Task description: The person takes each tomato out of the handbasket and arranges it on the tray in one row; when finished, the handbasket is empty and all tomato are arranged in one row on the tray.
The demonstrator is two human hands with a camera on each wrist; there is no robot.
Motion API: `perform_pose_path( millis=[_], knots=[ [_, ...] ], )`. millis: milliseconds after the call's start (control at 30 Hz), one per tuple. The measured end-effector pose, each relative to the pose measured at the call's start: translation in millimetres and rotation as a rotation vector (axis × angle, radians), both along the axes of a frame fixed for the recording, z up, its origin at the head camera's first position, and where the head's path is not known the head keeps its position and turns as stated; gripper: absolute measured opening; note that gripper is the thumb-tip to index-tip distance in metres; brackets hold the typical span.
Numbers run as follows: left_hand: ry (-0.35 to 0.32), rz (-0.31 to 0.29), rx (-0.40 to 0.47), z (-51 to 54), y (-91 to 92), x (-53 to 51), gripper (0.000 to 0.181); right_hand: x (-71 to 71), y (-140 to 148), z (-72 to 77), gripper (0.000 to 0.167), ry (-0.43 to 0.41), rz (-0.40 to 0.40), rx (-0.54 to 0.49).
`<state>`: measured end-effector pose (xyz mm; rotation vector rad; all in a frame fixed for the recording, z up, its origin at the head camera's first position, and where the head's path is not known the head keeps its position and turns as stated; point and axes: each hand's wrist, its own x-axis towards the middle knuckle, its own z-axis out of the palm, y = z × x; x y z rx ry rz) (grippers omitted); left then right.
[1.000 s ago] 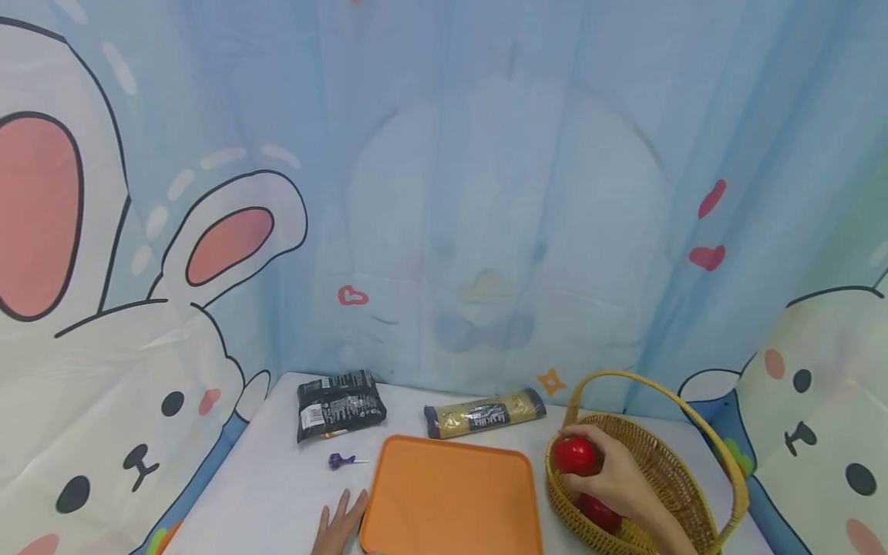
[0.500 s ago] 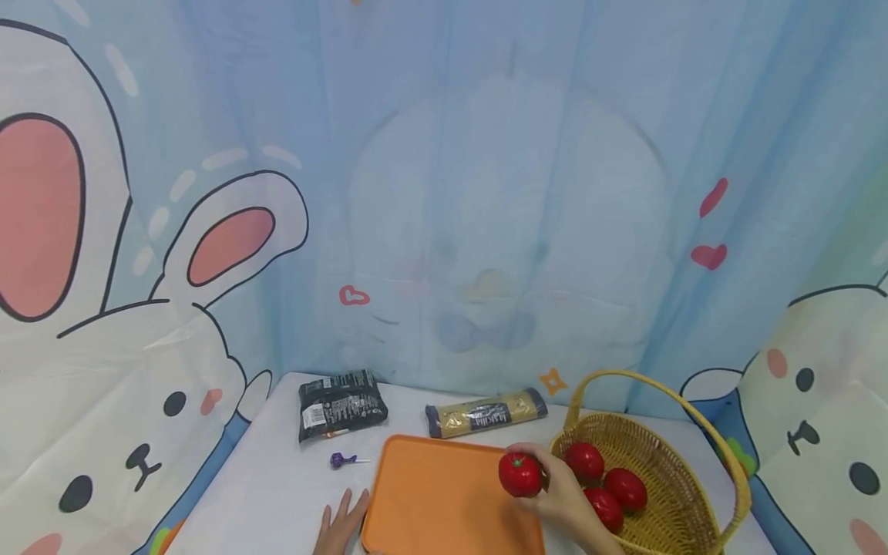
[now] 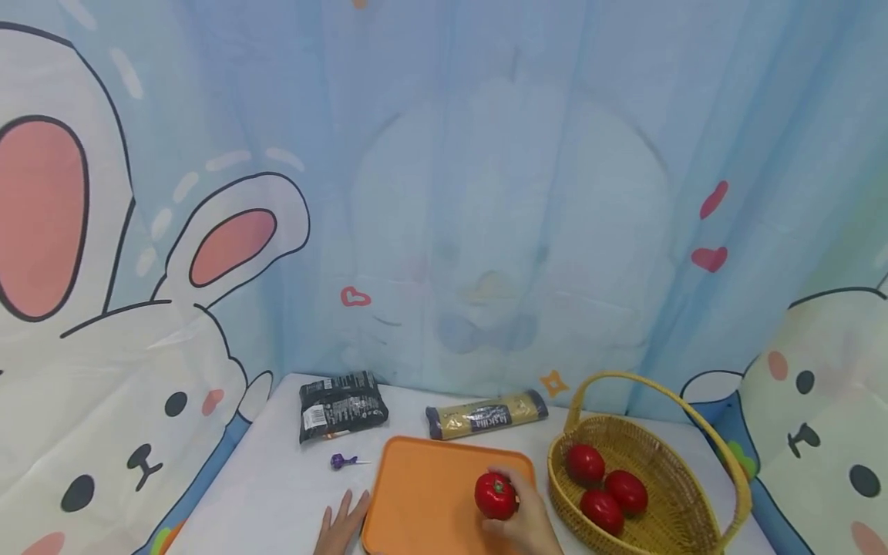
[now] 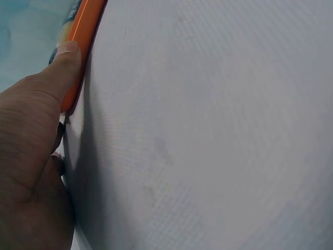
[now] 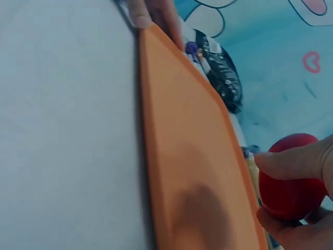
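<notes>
In the head view the right hand (image 3: 523, 518) grips a round red fruit or vegetable (image 3: 496, 496) over the right part of an orange tray (image 3: 423, 493). The right wrist view shows thumb and fingers of that hand (image 5: 302, 192) round the red thing (image 5: 291, 177), with a shadow on the tray (image 5: 182, 120). The left hand (image 3: 340, 530) lies by the tray's left edge, fingers spread on the white cloth; its thumb touches the tray's rim in the left wrist view, where the hand (image 4: 36, 135) is at the left.
A wicker basket (image 3: 676, 493) with a tall handle holds three red items (image 3: 602, 511) at the right. Behind the tray lies a gold packet (image 3: 488, 415). A black packet (image 3: 343, 406) and a purple lollipop (image 3: 338, 462) lie at the back left.
The right hand has lifted a red item out of the basket and carried it left over the tray. The left hand has stayed in place.
</notes>
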<state>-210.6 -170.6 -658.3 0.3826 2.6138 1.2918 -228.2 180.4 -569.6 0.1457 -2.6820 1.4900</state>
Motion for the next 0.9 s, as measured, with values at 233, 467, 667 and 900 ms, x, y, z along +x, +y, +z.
perform_pose_path(
  millis=[233,467,667,900],
  knots=[
    [0.004,0.004,-0.010,-1.3,-2.0,0.3,0.107,1.0,-20.8,-14.9,0.085,-0.079,0.010,-0.006],
    [-0.029,0.007,-0.007,2.7,0.0,0.9,0.109,-7.1,-45.9,-25.6,0.085,-0.118,0.057,0.024],
    [-0.024,0.003,-0.010,1.9,-0.5,-1.6,0.108,-18.3,-67.0,-35.2,0.084,-0.069,0.125,0.067],
    [-0.010,0.013,-0.010,-1.7,-1.3,-2.2,0.107,-23.1,-86.5,-38.5,0.084,-0.032,0.203,0.054]
  ],
)
